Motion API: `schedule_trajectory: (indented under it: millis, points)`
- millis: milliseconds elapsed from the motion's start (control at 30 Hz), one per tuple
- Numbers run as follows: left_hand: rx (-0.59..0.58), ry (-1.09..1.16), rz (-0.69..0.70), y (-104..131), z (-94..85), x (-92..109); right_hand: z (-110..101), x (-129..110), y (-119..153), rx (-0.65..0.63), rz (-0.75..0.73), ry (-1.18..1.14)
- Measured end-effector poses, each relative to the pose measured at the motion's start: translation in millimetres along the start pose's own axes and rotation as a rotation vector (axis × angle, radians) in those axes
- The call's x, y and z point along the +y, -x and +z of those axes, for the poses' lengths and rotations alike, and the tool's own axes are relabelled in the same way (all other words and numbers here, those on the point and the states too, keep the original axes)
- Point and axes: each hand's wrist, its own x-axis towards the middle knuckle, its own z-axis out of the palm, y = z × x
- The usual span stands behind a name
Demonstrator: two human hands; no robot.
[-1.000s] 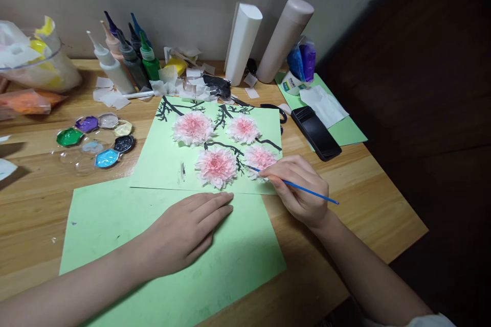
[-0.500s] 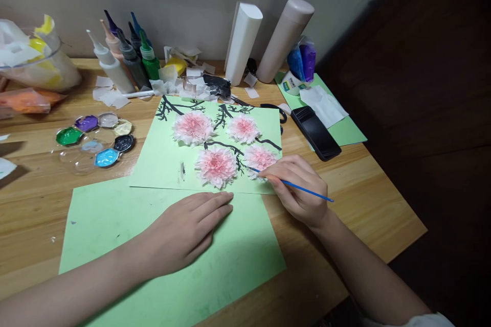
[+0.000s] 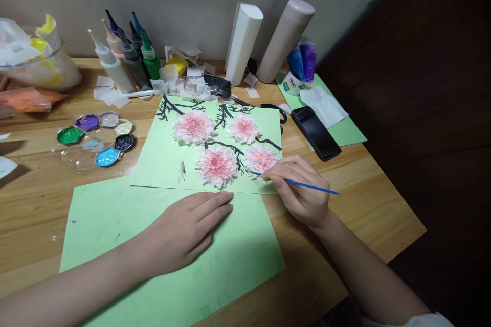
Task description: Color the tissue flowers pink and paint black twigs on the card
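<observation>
My right hand (image 3: 301,189) pinches a thin blue paintbrush (image 3: 312,187), its tip beside the lower right pink-and-white paper flower (image 3: 259,157). That flower is one of several on a light green sheet (image 3: 153,163) with black painted branches (image 3: 224,145). My left hand (image 3: 187,227) lies flat, palm down and holding nothing, on a second green sheet (image 3: 245,245) nearer me, its fingertips at the lower edge of the flower sheet. A palette (image 3: 92,144) of paints, with green, purple, black and blue among them, sits to the left.
Paint bottles (image 3: 134,64) stand at the back left, beside paper scraps (image 3: 111,96) and a clear tub (image 3: 49,69). Two tall bottles (image 3: 286,41) are by the wall. A black phone (image 3: 316,133) and scissors (image 3: 283,115) lie to the right.
The brush tip has moved slightly right and down, and its back end now points further right. My right hand has shifted a little. My left hand has stayed still.
</observation>
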Motion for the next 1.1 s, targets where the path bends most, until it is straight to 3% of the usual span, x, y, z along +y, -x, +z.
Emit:
schedule_trajectory:
  millis: [500,1100]
  points:
    - [0.006,0.006,0.004,-0.2,-0.5,0.1,2.1,-0.5,-1.1,-0.029,-0.043,0.053]
    - [0.001,0.001,0.003,-0.4,-0.9,0.0,0.1,-1.8,-0.8,0.030,-0.012,0.030]
